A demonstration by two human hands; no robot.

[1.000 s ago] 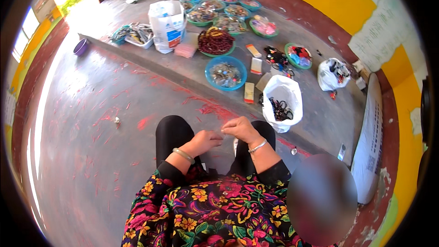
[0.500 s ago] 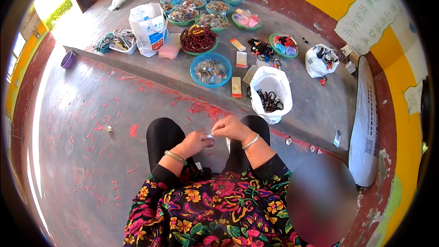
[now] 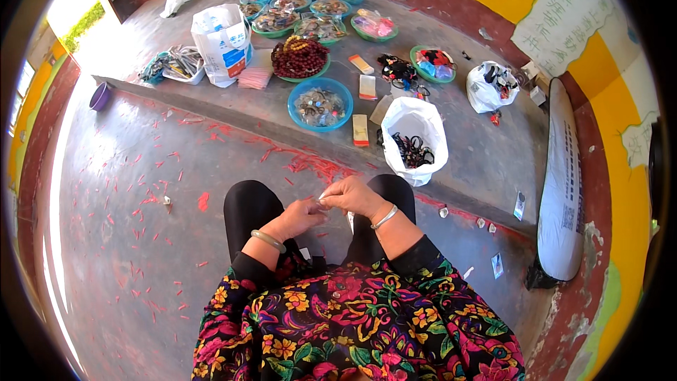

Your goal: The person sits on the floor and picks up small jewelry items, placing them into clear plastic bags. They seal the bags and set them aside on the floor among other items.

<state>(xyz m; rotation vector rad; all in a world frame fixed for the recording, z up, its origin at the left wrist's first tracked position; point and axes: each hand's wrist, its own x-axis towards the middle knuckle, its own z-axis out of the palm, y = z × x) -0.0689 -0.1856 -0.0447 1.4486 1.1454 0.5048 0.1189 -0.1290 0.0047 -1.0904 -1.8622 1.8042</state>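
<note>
My left hand [image 3: 299, 218] and my right hand [image 3: 354, 196] meet above my lap, between my knees. Their fingers are closed around a small whitish piece [image 3: 322, 200], too small to name, where the fingertips come together. The right fingers pinch it from above; the left fingers are bent beneath and beside it, partly hidden. Beyond my knees stands an open white bag [image 3: 431, 121] with dark, looped cord-like pieces [image 3: 413, 151] inside. Left of that bag, a blue basin [image 3: 290, 107] holds many small packets.
A low raised step [image 3: 233, 123] crosses the floor ahead. On it stand several green bowls of packets, dark red beads [image 3: 300, 60], small boxes [image 3: 360, 130], a tall white bag [image 3: 220, 49] and another white bag [image 3: 486, 102]. Red scraps [image 3: 317, 169] litter the floor; a long wrapped roll [image 3: 560, 190] stands right.
Both hands have shifted slightly up and left, still together, and the small whitish piece shows less between the fingers. The blurred rounded shape at lower right has left the view, uncovering floor.
</note>
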